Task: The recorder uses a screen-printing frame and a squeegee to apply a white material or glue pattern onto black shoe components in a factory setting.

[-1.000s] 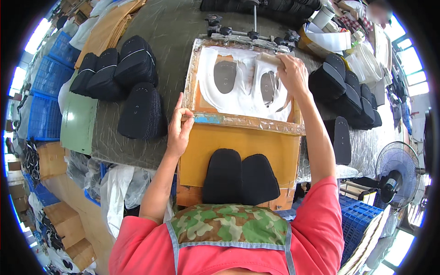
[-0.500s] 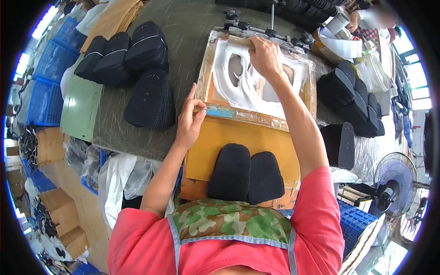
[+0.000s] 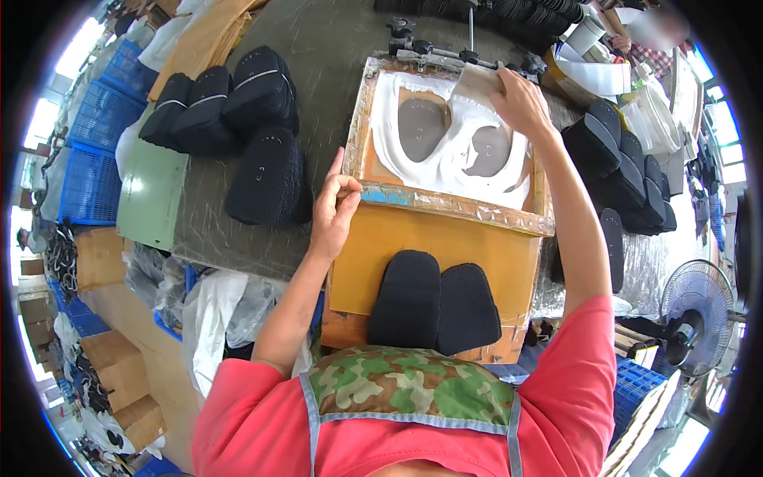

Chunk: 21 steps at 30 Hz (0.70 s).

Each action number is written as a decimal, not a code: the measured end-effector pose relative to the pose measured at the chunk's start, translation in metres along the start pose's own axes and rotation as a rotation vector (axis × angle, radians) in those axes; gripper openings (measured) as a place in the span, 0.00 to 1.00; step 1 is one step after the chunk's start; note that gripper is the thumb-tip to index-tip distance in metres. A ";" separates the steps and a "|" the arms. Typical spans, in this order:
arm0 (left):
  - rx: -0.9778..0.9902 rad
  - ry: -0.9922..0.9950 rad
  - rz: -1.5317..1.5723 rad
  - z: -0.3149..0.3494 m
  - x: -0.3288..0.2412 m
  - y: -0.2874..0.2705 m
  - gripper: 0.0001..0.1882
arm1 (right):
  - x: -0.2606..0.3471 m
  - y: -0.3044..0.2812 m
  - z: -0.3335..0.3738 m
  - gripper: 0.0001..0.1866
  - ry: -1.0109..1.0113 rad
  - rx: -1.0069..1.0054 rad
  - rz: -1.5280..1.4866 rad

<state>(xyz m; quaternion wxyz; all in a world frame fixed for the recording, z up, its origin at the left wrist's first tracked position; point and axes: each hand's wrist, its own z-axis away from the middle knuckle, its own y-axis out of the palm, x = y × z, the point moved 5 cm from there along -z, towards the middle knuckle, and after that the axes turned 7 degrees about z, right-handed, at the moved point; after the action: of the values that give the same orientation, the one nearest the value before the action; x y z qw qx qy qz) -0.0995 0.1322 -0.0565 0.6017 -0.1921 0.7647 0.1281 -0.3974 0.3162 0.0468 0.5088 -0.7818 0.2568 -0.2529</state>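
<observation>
The left hand (image 3: 334,211) pinches the near left corner of the wooden-framed printing screen smeared with white paste (image 3: 453,203). The right hand (image 3: 517,99) grips a flat squeegee (image 3: 481,79) at its far edge. Two black sole-shaped pieces (image 3: 437,306) lie on the yellow board (image 3: 509,254) below the screen, and stacks of black pieces (image 3: 262,151) stand on the left.

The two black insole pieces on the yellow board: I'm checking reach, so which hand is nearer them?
Left. The left hand grips the frame corner just above the black pieces; the right hand is at the frame's far edge.

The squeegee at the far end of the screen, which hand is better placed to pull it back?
Right. The right hand already grips the squeegee, while the left hand pinches the frame's near corner.
</observation>
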 end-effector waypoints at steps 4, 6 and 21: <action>-0.022 0.044 0.205 -0.006 -0.028 0.001 0.06 | -0.004 -0.029 -0.009 0.18 -0.120 -0.281 0.239; -0.070 0.165 0.088 -0.014 -0.058 -0.014 0.10 | 0.038 -0.084 -0.003 0.18 -0.121 -0.187 -0.127; -0.172 0.112 0.179 -0.088 -0.045 -0.035 0.20 | -0.018 0.028 0.114 0.14 0.238 0.144 -0.112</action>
<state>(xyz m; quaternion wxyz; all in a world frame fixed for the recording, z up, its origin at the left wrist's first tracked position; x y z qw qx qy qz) -0.1510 0.0698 0.0095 0.5257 -0.1806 0.7973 0.2353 -0.3396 0.3938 -0.0219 0.5146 -0.7208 0.2525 -0.3897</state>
